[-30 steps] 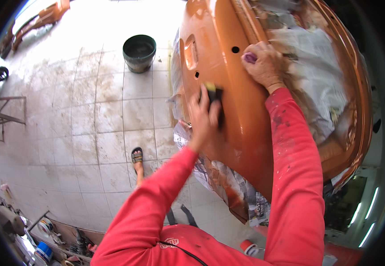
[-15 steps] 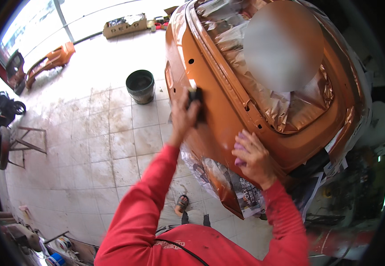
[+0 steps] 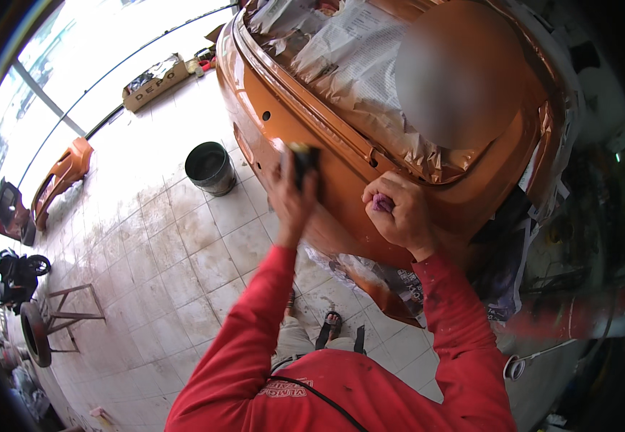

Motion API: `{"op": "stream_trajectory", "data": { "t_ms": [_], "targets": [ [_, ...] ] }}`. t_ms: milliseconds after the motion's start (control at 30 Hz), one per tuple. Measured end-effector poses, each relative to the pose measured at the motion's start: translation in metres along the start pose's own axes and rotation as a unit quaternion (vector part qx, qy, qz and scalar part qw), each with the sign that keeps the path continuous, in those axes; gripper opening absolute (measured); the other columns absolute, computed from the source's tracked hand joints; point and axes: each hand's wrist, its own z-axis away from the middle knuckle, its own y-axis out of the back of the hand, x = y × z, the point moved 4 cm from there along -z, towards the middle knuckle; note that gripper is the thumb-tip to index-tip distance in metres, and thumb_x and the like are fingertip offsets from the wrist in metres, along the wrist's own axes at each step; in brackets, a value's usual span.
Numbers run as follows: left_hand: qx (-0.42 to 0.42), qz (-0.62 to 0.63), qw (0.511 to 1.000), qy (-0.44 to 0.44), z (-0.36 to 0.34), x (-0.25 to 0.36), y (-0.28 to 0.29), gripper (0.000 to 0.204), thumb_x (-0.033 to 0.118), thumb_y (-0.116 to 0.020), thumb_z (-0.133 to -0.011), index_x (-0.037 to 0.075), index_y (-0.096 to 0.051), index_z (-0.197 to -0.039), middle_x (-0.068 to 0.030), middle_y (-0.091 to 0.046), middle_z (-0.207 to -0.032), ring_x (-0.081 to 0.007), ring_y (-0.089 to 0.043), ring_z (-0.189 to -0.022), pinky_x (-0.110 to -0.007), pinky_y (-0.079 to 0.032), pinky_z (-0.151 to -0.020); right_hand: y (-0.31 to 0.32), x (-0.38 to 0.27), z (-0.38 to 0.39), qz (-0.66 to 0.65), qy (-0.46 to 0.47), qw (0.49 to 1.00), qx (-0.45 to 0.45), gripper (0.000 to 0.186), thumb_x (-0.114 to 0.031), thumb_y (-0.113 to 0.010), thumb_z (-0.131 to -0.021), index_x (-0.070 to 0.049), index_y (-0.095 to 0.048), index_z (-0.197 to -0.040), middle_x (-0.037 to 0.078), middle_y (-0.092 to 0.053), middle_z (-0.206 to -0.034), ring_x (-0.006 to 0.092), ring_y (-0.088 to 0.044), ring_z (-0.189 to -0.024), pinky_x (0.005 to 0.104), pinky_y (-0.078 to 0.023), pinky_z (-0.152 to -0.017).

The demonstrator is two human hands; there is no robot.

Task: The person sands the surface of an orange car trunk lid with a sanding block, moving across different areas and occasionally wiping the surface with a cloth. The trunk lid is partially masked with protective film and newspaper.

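My left hand [image 3: 291, 194] is wrapped around a dark block, likely a sanding block [image 3: 304, 162], with a yellowish top; motion blurs it. The block lies against the orange car body panel [image 3: 319, 129], toward its left side. Closer to the rear opening, my right hand [image 3: 407, 216] makes a fist around a crumpled purple cloth [image 3: 382, 203]. Only a bunched end of the cloth shows between thumb and fingers; the rest is hidden. The fist is over the panel's near part, and I cannot tell whether it touches.
Masking paper [image 3: 348, 54] fills the car's opening, with newsprint along its lower edge. A dark bucket [image 3: 210, 169] stands on the tiled floor at left. Farther left are an orange bumper [image 3: 64, 173], a motorcycle [image 3: 17, 273], a tire [image 3: 35, 335] and a metal stand [image 3: 74, 317]. A cardboard box [image 3: 155, 83] sits behind.
The whole view has turned, shifting the car leftward in it. My right hand has gone from fingers laid over the cloth to a tight fist around it. My left hand still grips the block.
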Motion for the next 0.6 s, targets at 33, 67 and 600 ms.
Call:
{"op": "stream_trajectory", "data": {
  "t_ms": [33,67,600],
  "targets": [
    [-0.015,-0.035,0.997,-0.073,0.042,0.043,-0.003,0.076,0.029,-0.085,-0.087,0.010,-0.061,-0.157,-0.0250,-0.059,-0.135,-0.0451,-0.059,-0.124,-0.058,-0.047,-0.107,0.003,0.004,-0.007,0.013,-0.005,1.000,0.000,0.011,-0.001,-0.070,-0.082,-0.006,-0.069,-0.091,0.009,-0.068,-0.087,0.0287,-0.069,-0.075,0.0372,-0.054,-0.067],
    [-0.082,-0.025,0.991,-0.104,0.089,0.085,0.006,0.078,0.027,-0.087,-0.085,0.010,-0.062,-0.156,-0.0254,-0.058,-0.138,-0.0461,-0.059,-0.126,-0.058,-0.048,-0.109,0.005,0.005,-0.011,0.021,-0.013,1.000,-0.002,0.011,-0.001,-0.070,-0.082,-0.006,-0.069,-0.091,0.009,-0.068,-0.087,0.0287,-0.068,-0.074,0.0373,-0.054,-0.067],
    [-0.081,-0.028,0.991,-0.106,0.083,0.060,-0.003,0.077,0.032,-0.090,-0.083,0.014,-0.066,-0.154,-0.0214,-0.062,-0.139,-0.0422,-0.061,-0.126,-0.058,-0.047,-0.112,0.138,0.050,0.208,0.139,-0.361,0.919,0.072,0.041,-0.020,-0.101,-0.077,-0.002,-0.064,-0.081,0.006,-0.055,-0.073,0.0200,-0.053,-0.064,0.0382,-0.046,-0.060]
  ]
}}
